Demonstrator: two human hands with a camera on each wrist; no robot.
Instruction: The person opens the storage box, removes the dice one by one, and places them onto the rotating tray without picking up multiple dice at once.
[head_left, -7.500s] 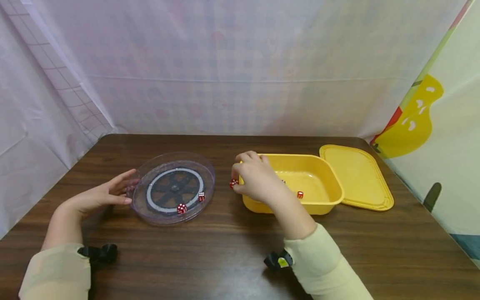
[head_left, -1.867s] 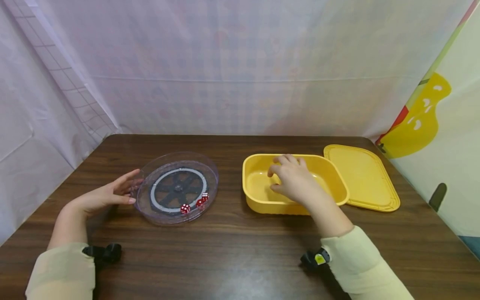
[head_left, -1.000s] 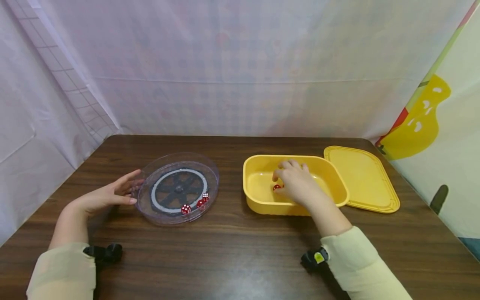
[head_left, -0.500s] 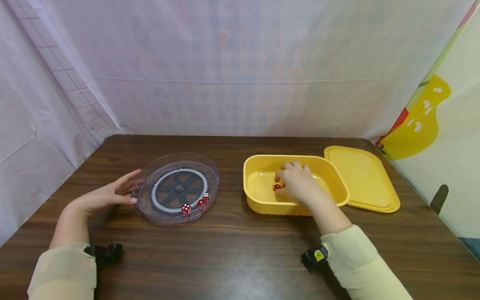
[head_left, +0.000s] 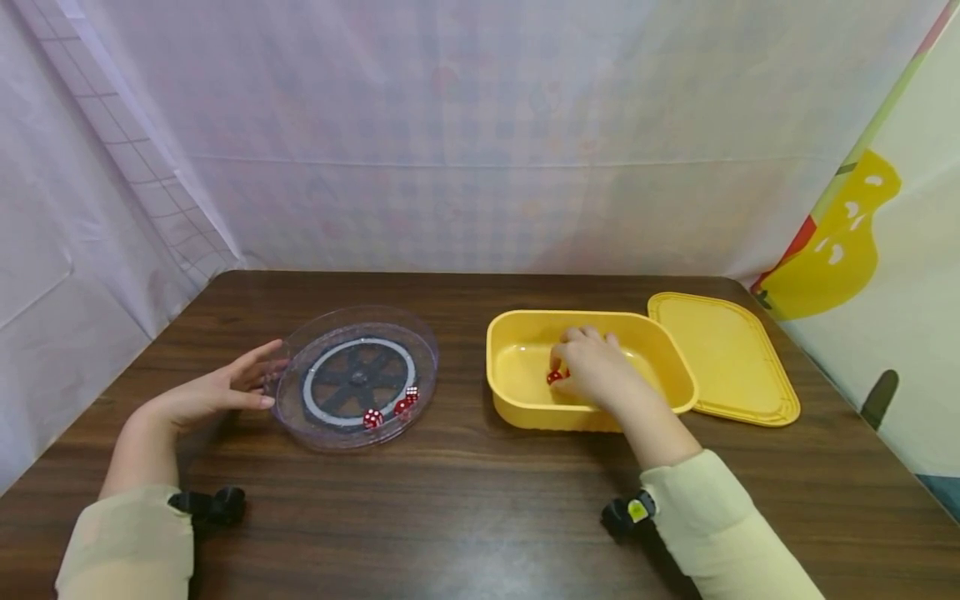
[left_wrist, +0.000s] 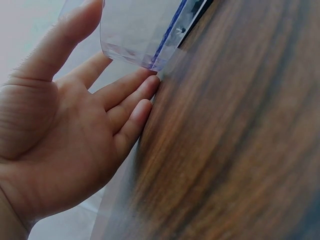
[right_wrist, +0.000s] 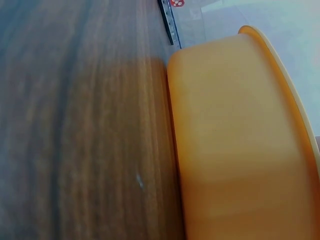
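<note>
On the left, my left hand (head_left: 206,393) holds its fingers and thumb spread at the near-left wall of a clear round dish (head_left: 281,417). In the left wrist view the fingertips (left_wrist: 145,107) are right at the base of that dish. Several red dice with white pips lie in the dish, among them one die (head_left: 372,419) at its front. My right hand (head_left: 592,367) reaches down into a yellow tub (head_left: 517,413), thumb and fingers curled round a red die (head_left: 554,377). A bit of red also shows behind the thumb. The palm hides part of the tub's floor.
A yellow lid (head_left: 727,358) lies flat at the tub's right side, partly under its edge. The brown wooden table (head_left: 420,508) carries everything, with white curtains (head_left: 450,150) behind it. Both wrists wear black straps with small cameras.
Earlier my right hand carried a red die out past the tub's left edge; another die now lies in the dish. The hand then returned into the tub and closed round a die. Left hand stays.
</note>
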